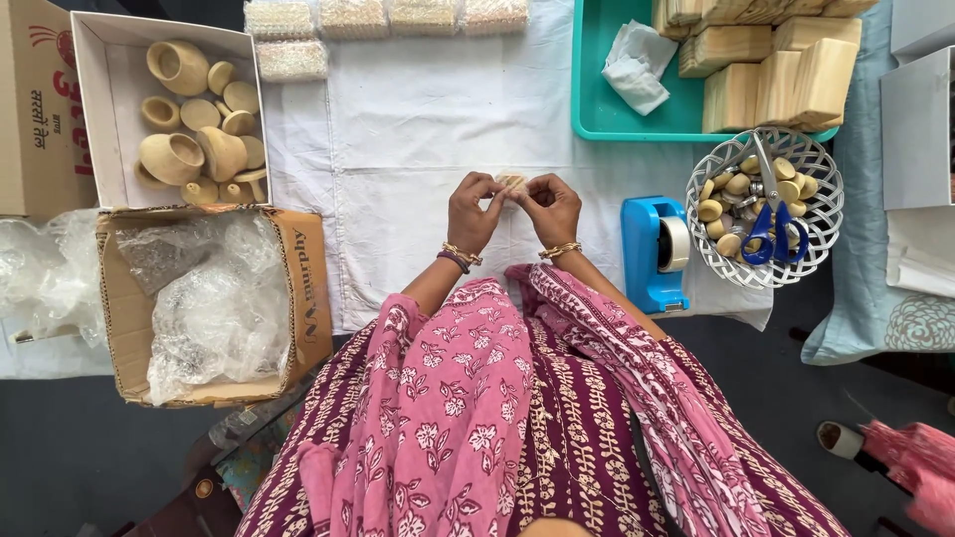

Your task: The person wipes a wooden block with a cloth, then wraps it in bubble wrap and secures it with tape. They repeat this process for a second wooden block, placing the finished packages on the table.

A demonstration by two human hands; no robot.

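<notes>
My left hand [472, 211] and my right hand [553, 207] meet over a white cloth [418, 119], fingertips pinched together on a small pale wooden piece [511, 182]. Both hands grip it from either side, so most of the piece is hidden. Bangles circle both wrists. My lap in a pink and maroon floral garment fills the bottom of the view.
A white box [95, 119] of wooden pots sits far left, above a cardboard box [303, 288] of bubble wrap. A blue tape dispenser [654, 251] stands right of my hands. A white basket [796, 273] holds wooden knobs and blue scissors [774, 227]. A teal tray [597, 99] bears wooden blocks.
</notes>
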